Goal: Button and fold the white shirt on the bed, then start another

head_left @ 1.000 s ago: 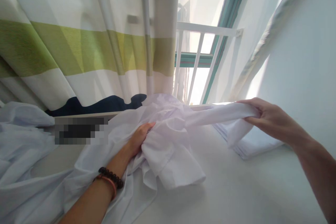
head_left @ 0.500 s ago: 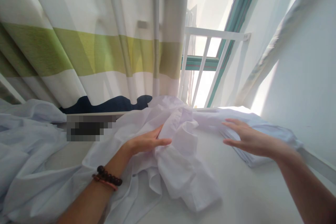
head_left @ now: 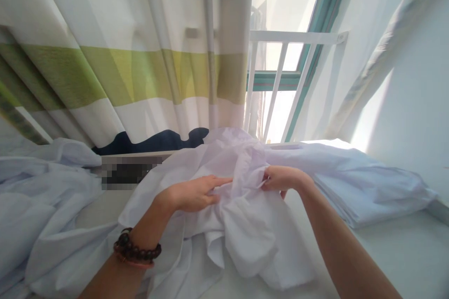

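Note:
A crumpled white cloth [head_left: 245, 233] lies heaped on a white surface in front of me. My left hand [head_left: 191, 194], with a dark bead bracelet on the wrist, rests on the heap with its fingers stretched out toward the right. My right hand [head_left: 282, 180] is closed in a pinch on a fold of the same white cloth at the middle of the heap. To the right lies a stack of folded white cloths [head_left: 365, 187], apart from both hands.
A striped curtain [head_left: 133, 70] in white, green and dark blue hangs behind the heap. A white window rail [head_left: 298, 37] and teal frame stand at the back. More loose white fabric [head_left: 42, 205] spreads at the left. A pale wall rises at the right.
My right hand let go of the long piece of cloth onto the folded stack, then moved left and pinched the crumpled heap. My left hand shifted slightly and flattened out.

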Demonstrator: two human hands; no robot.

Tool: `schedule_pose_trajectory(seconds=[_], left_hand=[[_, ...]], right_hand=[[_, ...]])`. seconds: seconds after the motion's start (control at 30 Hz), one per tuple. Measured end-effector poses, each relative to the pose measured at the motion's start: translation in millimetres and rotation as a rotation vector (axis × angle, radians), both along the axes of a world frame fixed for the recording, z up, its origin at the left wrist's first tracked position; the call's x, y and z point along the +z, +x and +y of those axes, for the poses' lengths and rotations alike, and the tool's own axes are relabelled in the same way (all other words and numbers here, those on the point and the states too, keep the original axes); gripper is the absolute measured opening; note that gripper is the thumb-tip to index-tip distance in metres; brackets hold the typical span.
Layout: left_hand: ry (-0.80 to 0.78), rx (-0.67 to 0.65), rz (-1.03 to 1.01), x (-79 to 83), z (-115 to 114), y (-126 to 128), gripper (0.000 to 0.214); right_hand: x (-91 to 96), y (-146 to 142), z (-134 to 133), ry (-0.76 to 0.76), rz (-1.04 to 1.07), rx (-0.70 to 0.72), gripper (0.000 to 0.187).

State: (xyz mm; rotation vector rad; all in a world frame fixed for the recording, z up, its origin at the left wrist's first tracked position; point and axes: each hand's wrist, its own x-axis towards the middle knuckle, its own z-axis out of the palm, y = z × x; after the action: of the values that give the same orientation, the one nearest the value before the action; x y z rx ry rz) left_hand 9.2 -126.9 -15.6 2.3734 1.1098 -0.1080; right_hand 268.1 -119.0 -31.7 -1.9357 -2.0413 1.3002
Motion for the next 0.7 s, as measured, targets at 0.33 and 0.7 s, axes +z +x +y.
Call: schedule_pose_trajectory(seconds=[0.33, 0.7], left_hand=[[0.178, 0.384, 0.322, -31.1, 6, 16, 0.074], [0.092, 0.338, 0.226, -32.6, 14, 6, 0.111]], right_hand=[[20.6, 54, -10, 0.515, -0.401, -0.188, 0.027], [-28.8, -17, 14, 0.430, -0.385, 0.018, 0.019]])
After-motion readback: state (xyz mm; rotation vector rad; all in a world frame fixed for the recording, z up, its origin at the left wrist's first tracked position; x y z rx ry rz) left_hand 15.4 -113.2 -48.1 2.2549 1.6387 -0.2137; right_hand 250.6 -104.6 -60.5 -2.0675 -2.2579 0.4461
